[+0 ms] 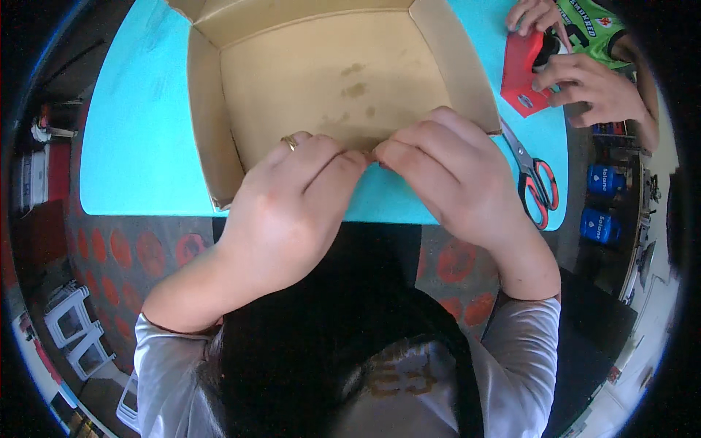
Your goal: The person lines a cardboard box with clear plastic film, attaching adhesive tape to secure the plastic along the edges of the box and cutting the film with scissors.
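From the head view, the box (292,73) sits on the blue table (139,146), just ahead of both hands, its long way going side to side. The left hand (292,190) and right hand (456,175) are curled, pinching its near side, equally close. Fingertips nearly meet, partly hidden.

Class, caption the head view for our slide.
Left hand and right hand close together at the near side of an open cardboard box on a turquoise table, scissors nearby.
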### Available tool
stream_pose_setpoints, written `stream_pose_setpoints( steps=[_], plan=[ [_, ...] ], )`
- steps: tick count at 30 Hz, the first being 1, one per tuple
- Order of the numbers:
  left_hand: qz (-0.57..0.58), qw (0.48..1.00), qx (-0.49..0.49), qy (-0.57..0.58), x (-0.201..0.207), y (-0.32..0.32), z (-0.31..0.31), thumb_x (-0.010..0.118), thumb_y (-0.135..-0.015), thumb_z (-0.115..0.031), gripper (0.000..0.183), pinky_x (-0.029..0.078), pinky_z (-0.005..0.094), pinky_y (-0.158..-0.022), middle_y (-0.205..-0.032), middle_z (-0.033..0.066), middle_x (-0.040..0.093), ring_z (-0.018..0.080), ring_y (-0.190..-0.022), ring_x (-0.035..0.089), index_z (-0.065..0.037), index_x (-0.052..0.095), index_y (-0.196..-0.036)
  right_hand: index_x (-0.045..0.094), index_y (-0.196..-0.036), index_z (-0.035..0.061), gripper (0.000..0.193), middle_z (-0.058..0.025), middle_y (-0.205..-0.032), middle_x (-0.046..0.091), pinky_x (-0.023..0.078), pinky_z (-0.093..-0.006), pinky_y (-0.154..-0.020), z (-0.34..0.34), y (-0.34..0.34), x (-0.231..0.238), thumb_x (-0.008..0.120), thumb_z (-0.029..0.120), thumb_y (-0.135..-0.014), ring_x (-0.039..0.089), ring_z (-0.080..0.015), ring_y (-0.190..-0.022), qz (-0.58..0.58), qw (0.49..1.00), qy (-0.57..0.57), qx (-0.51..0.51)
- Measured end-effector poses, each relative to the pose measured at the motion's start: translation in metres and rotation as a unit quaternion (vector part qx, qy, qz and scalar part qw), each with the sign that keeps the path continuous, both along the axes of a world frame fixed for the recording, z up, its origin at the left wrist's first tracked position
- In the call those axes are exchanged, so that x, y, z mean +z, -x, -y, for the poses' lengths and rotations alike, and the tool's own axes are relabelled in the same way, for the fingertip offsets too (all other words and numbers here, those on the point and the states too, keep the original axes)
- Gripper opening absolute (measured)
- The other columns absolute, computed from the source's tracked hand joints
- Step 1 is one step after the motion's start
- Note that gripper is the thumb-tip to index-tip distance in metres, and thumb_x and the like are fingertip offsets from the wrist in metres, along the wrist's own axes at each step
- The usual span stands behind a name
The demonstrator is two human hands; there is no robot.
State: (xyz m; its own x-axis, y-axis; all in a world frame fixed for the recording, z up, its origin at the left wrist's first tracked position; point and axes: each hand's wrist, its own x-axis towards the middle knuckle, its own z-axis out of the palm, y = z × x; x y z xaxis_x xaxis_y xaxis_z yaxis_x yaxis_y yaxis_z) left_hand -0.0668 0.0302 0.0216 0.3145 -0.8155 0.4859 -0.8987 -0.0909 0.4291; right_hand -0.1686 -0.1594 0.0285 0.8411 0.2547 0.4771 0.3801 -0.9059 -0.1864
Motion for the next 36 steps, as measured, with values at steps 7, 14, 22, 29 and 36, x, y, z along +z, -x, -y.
stream_pose_setpoints(
  steps=[7,14,22,29,36],
  plan=[
    [0.021,0.998,-0.01,-0.063,0.005,-0.012,-0.016,0.074,-0.073,0.0,0.021,0.05,0.0375,-0.069,-0.087,0.0121,0.066,0.03,-0.078,0.063,-0.002,0.069,-0.093,0.064,-0.092,0.0067,0.02,-0.0059,-0.086,0.059,0.052,-0.034,-0.068,0.022,-0.003,0.001,0.063,0.013,-0.073,0.061,-0.0246,-0.083,-0.036,0.999,0.007,0.033],
    [0.076,0.994,-0.028,-0.08,0.006,-0.019,-0.033,0.066,-0.07,0.002,0.027,0.051,0.0381,-0.066,-0.088,0.0123,0.063,0.0299,-0.075,0.061,0.0,0.066,-0.097,0.065,-0.093,0.0082,0.021,-0.0054,-0.09,0.063,0.052,-0.0361,-0.073,0.033,0.003,-0.002,0.064,0.009,-0.072,0.063,-0.0254,-0.087,-0.049,0.998,-0.013,0.038],
    [0.039,0.997,-0.005,-0.072,0.008,-0.02,-0.04,0.07,-0.076,0.0,0.016,0.051,0.0373,-0.064,-0.082,0.0115,0.066,0.0289,-0.07,0.062,-0.001,0.068,-0.092,0.069,-0.089,0.0114,0.022,-0.0023,-0.089,0.065,0.042,-0.0415,-0.093,0.049,0.015,0.001,0.069,0.006,-0.068,0.062,-0.0221,-0.086,-0.04,0.998,0.048,-0.005],
    [0.05,0.996,-0.004,-0.079,0.012,-0.026,-0.042,0.074,-0.075,-0.002,0.013,0.048,0.0344,-0.069,-0.078,0.0087,0.066,0.0258,-0.077,0.065,-0.003,0.069,-0.087,0.075,-0.085,0.0128,0.019,-0.0015,-0.085,0.063,0.033,-0.0494,-0.107,0.061,0.026,0.003,0.071,0.008,-0.067,0.06,-0.0239,-0.089,-0.025,0.995,0.078,-0.065],
    [0.016,0.997,-0.002,-0.081,0.012,-0.032,-0.048,0.078,-0.073,-0.008,0.014,0.046,0.0409,-0.085,-0.081,0.0059,0.068,0.0257,-0.093,0.064,-0.005,0.072,-0.085,0.075,-0.081,0.0168,0.016,-0.001,-0.086,0.057,0.035,-0.0493,-0.105,0.068,0.034,0.003,0.073,0.012,-0.066,0.059,-0.0243,-0.091,-0.025,0.991,0.054,-0.119]
  ],
)
